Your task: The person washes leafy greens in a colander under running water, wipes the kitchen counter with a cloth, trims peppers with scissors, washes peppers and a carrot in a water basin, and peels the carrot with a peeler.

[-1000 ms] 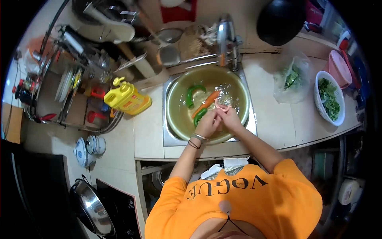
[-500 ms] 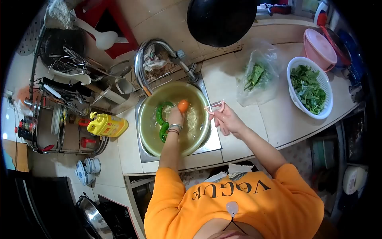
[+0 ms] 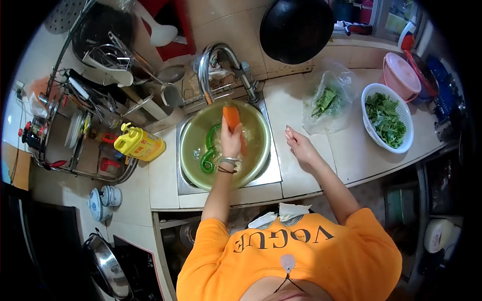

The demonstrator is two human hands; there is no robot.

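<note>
My left hand (image 3: 231, 143) is closed around an orange carrot (image 3: 231, 115), lifted over the far part of a greenish basin (image 3: 184, 163). Long green peppers (image 3: 208, 163) lie in the water beside that hand. An orange patch shows in the water to its right; I cannot tell whether it is a second carrot. To the right of the basin, above the counter, my right hand (image 3: 301, 149) has its fingers closed. The pink-handled peeler it held in the earlier frame is mostly hidden now, with only a small bit at the fingertips.
The basin sits in a metal sink (image 3: 273, 173) under a curved faucet (image 3: 205, 75). A yellow bottle (image 3: 140, 144) stands left. On the right are a plastic bag of greens (image 3: 326, 103), a white basket (image 3: 365, 108) of leaves and a pink bucket (image 3: 401, 78). A black wok (image 3: 296, 30) hangs behind.
My left hand has raised the carrot out of the water, upward in view. My right hand has turned and shifted slightly right, so the peeler barely shows. The whole view has shifted a little.
</note>
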